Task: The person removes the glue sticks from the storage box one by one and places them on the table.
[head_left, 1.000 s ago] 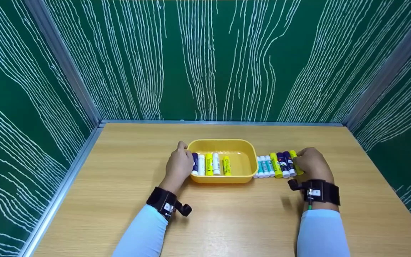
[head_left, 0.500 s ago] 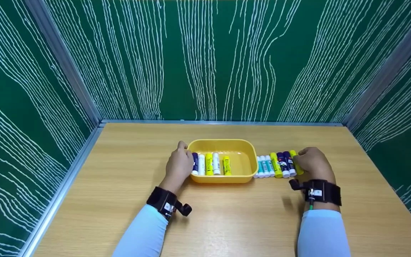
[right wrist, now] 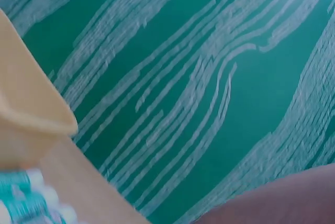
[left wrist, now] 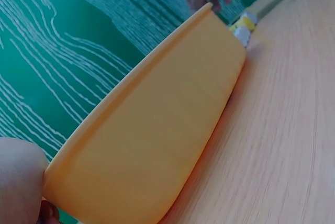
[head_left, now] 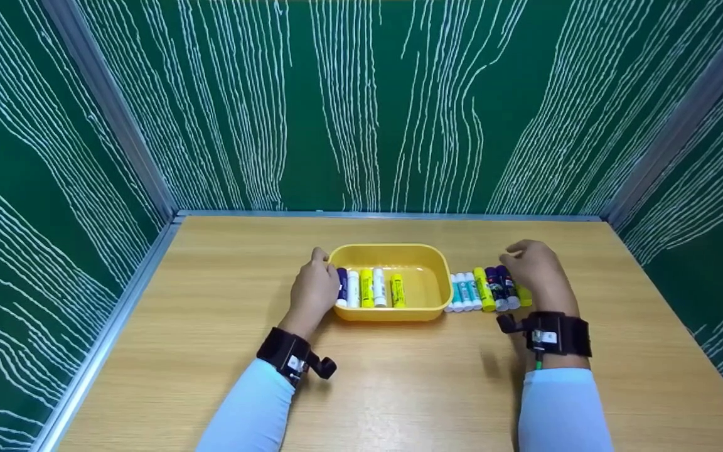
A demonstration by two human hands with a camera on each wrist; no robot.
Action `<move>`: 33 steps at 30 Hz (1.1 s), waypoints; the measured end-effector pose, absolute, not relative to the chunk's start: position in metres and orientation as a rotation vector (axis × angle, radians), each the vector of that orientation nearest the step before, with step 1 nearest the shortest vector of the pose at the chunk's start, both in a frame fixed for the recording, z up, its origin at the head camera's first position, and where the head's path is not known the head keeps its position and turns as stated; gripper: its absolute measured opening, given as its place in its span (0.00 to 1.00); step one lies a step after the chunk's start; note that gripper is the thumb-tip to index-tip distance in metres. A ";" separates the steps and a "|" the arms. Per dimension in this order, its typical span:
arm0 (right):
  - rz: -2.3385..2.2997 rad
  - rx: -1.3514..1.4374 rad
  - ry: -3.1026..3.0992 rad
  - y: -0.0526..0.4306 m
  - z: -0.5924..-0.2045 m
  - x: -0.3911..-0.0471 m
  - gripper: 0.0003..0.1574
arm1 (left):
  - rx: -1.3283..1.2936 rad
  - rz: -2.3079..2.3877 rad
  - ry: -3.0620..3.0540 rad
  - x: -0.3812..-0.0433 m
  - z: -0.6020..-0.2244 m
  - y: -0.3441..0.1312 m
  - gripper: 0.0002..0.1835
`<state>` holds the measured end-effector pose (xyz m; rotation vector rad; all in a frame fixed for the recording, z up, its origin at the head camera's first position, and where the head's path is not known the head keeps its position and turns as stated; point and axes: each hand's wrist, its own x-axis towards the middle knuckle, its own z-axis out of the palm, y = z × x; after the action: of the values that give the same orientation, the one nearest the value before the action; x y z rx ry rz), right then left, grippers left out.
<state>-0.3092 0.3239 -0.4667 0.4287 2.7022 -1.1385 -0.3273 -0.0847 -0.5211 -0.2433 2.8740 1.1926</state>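
My left hand (head_left: 315, 289) grips the left end of a yellow plastic tub (head_left: 390, 316), its fingers at the rim. Inside, several glue sticks stand side by side toward the left, among them a purple one (head_left: 342, 285), a white one (head_left: 353, 289) and a shorter yellow one (head_left: 398, 290) set slightly apart. Right of the tub lies a row of more glue sticks: teal-and-white ones (head_left: 465, 292), a yellow one (head_left: 484, 289), purple ones (head_left: 496, 289). Above the row's right end hovers my right hand (head_left: 537, 267), fingers loosely bent around nothing; it partly hides the last yellow stick (head_left: 524, 298).
Everything is on a light wooden table (head_left: 399, 383). Green panels with white streaks (head_left: 424, 107) enclose the back and both sides, with a metal strip (head_left: 399, 216) along the table's back edge.
My right hand has let go of the yellow glue stick at the row's right end and risen up and to the left. The left hand and the tub stay in place.
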 end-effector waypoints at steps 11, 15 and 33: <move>-1.079 0.111 2.684 0.260 -0.451 -0.310 0.34 | -0.187 1.031 3.018 -0.326 -0.514 -0.090 0.19; -1.016 0.029 2.701 0.247 -0.457 -0.313 0.33 | -0.124 0.955 3.166 -0.322 -0.507 -0.087 0.19; -1.013 0.002 2.648 0.241 -0.472 -0.321 0.37 | 0.283 0.900 3.092 -0.302 -0.491 -0.021 0.19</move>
<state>-0.3210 0.2414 -0.4719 0.0017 2.6480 -1.0134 -0.3023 -0.0215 -0.4909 0.2829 3.0925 0.8997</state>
